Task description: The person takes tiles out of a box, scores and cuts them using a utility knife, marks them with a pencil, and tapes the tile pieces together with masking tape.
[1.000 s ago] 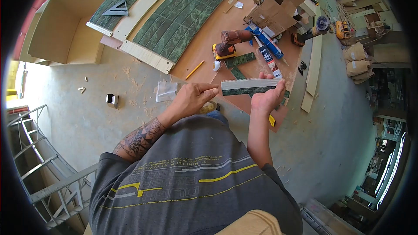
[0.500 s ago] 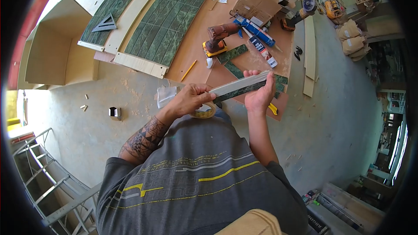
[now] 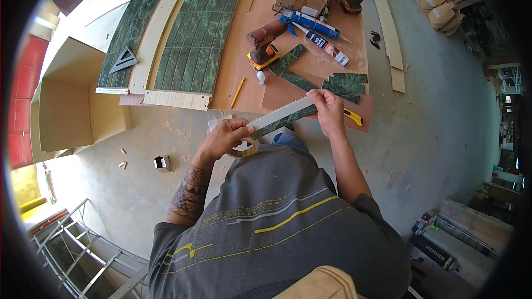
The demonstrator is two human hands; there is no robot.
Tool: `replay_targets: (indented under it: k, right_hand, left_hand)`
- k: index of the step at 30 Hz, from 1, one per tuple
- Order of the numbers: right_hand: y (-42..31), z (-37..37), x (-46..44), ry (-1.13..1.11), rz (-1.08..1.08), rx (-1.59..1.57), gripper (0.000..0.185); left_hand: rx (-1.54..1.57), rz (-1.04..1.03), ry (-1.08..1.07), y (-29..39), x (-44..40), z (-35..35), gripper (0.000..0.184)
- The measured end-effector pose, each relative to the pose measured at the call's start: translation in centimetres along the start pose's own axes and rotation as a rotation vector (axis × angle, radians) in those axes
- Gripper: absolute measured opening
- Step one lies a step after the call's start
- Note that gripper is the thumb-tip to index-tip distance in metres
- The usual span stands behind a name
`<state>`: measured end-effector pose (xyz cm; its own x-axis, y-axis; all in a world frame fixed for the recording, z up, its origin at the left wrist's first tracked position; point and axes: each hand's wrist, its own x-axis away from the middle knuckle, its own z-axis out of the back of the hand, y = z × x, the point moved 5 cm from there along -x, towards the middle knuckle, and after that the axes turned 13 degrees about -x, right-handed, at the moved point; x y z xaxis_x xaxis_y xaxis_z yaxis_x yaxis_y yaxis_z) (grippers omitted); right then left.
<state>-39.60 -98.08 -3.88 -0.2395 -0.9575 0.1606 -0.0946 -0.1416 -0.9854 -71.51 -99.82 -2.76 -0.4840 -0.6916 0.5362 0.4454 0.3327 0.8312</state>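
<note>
- The green strip [image 3: 289, 120] is near the middle of the frame, held above the near edge of the brown tabletop [image 3: 228, 80]. It slants from lower left up to the right.
- It is long, narrow and straight-sided, dark green with lighter, marble-like veining.
- A pale, whitish band [image 3: 279, 113] runs along its upper side, matt-looking, with a finely toothed outer edge.
- The left hand [image 3: 223, 137] is closed on the strip's lower-left end, with the thumb on the pale band. A roll of tape [image 3: 245, 150], yellowish and translucent, hangs at its fingers.
- The right hand [image 3: 328, 112] pinches the upper-right end between thumb and curled fingers, covering that corner.
- Right of centre, green pieces [image 3: 347, 84] with similar veining lie on the tabletop, beyond the right hand; a yellow utility knife [image 3: 352, 116] lies just beside that hand.
- A yellow pencil [image 3: 238, 92] and a cordless drill [image 3: 265, 44] lie above the left hand in the frame.
- At upper left, a tiled panel [image 3: 194, 39] shows the same dark green in rows with thin joints.
</note>
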Motion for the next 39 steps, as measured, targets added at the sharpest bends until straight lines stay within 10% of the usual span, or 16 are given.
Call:
replay_targets:
  k: [6,9,14,27,34,36,39]
  right_hand:
    - [0.5,-1.1,1.0,0.03,-0.191,-0.305,0.032]
    - [0.9,-1.3,1.1,0.005,0.214,0.133,0.029]
    - [3.5,-0.9,2.4,0.057,-0.34,-0.447,0.023]
    - [8.3,2.4,-1.6,0.088,-0.364,-0.555,0.026]
    - [18.0,3.7,-6.2,0.18,-0.431,-0.146,0.026]
    - [15.4,3.4,-6.6,0.061,-0.025,0.586,0.03]
    - [11.8,2.5,-7.1,0.128,0.236,0.713,0.034]
  left_hand:
    - [-0.071,0.013,0.058,-0.1,-0.3,-0.5,0.033]
    - [-0.081,0.001,0.027,-0.5,-0.6,-0.9,0.032]
    - [0.015,0.037,-0.004,-1.1,-0.5,-1.4,0.029]
    - [-0.053,0.109,-0.107,-0.5,-6.4,-3.6,0.032]
    - [-0.124,0.233,0.04,-6.7,-12.4,-1.9,0.032]
    - [-0.194,0.244,0.041,-6.6,-12.8,-0.9,0.033]
    - [-0.296,0.243,0.067,-6.9,-13.7,0.7,0.036]
